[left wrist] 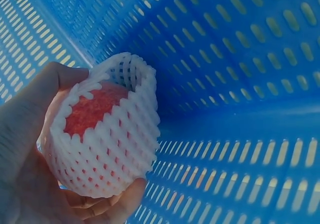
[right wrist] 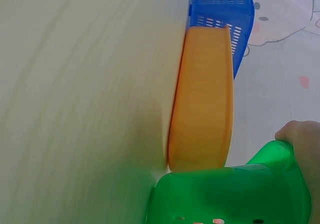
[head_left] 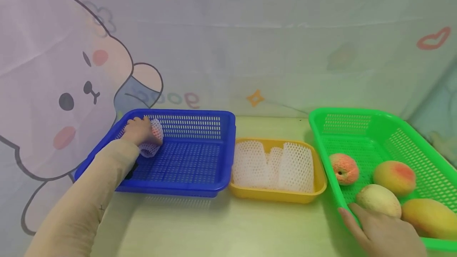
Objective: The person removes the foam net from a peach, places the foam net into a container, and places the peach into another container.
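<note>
Inside the blue basket (head_left: 192,187), toward its left end, my left hand (head_left: 137,132) holds a reddish peach (left wrist: 95,111) in a white foam net sleeve (left wrist: 117,151). The left wrist view shows the thumb on one side of the net and fingers curled beneath it. My right hand (head_left: 390,233) grips the near left corner of the green basket (head_left: 357,112), which holds a pink peach (head_left: 344,169), a yellow-red peach (head_left: 394,177), a pale round fruit (head_left: 378,201) and a yellow mango (head_left: 430,218).
Between the two baskets stands a yellow tray (head_left: 278,195) with white foam net sleeves (head_left: 298,167) in it. All rest on a pale wood-grained table (head_left: 178,225). A printed cloth (head_left: 232,50) hangs behind them.
</note>
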Tool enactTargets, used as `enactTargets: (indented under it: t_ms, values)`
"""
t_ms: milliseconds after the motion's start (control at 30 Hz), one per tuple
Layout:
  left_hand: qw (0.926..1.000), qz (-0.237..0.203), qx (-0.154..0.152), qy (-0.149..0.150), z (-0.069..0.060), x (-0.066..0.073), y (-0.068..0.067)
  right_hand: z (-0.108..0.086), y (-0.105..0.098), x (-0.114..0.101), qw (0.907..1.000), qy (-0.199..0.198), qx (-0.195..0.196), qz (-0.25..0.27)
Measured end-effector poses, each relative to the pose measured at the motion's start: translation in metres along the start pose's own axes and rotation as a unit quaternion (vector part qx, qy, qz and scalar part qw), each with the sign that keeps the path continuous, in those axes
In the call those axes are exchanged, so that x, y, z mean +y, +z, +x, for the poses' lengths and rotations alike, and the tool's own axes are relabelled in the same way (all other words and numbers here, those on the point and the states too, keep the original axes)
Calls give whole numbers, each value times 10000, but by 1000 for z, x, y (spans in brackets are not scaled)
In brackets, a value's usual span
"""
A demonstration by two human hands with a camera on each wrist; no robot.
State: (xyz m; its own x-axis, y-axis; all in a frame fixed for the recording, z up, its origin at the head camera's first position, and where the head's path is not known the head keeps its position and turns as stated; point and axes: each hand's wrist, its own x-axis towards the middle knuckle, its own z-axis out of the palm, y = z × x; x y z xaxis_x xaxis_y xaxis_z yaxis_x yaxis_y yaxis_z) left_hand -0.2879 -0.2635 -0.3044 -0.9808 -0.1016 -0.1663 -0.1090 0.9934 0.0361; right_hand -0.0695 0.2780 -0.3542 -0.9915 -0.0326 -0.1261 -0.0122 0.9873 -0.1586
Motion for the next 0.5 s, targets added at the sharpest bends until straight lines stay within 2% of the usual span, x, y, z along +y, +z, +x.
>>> enactTargets:
  t_ms: [200,500]
  values:
    - [10000,54,4,-81,2,1,2,-3,-1,-1,9997,-23,240,24]
    - [9998,122,138,45,2,6,0,-5,1,-2,9979,-228,593,-121]
